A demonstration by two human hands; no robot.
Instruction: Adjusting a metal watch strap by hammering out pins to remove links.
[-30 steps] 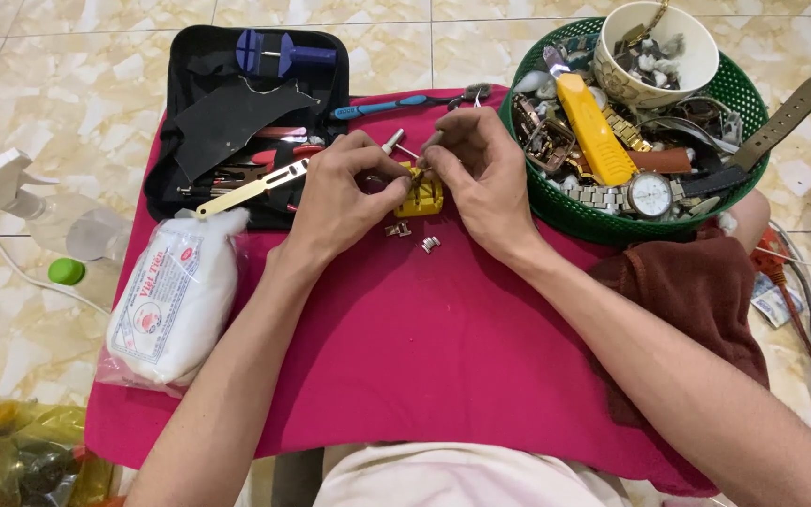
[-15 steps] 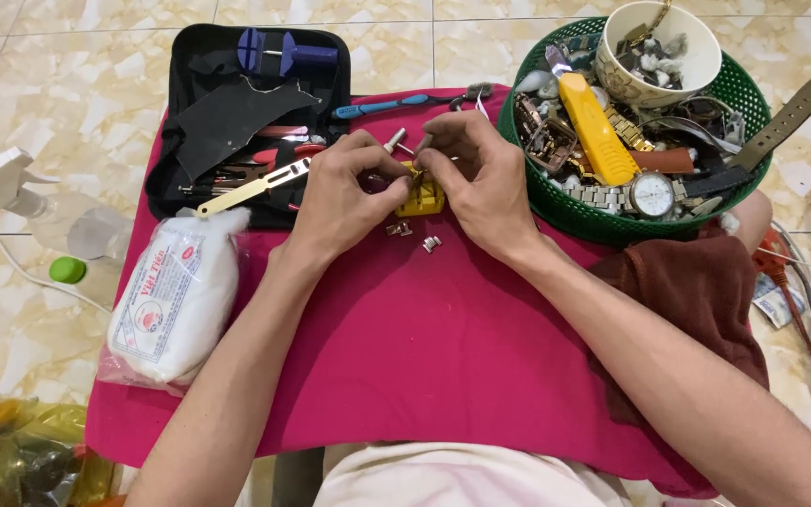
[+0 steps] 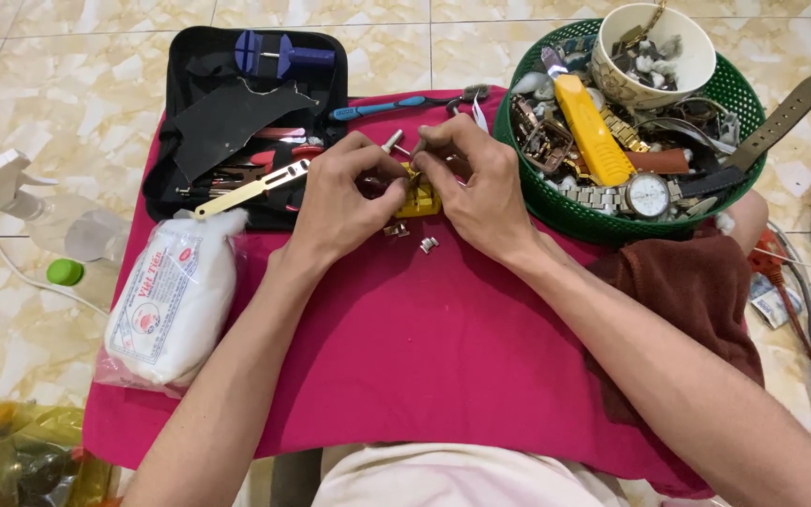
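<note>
Up at 12 o'clock on the magenta cloth, left hand and right hand pinch together on a small yellow plastic block, loose metal links lying just below, so I'd guess it's mid link-removal and needs steady fine pushing next.

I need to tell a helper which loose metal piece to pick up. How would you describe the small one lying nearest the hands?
Start at the magenta cloth. Just below the two hands, under the yellow block they work on, lie two tiny metal pieces. It is the right-hand link, silvery and alone, while its neighbour sits closer to the left hand.
</note>
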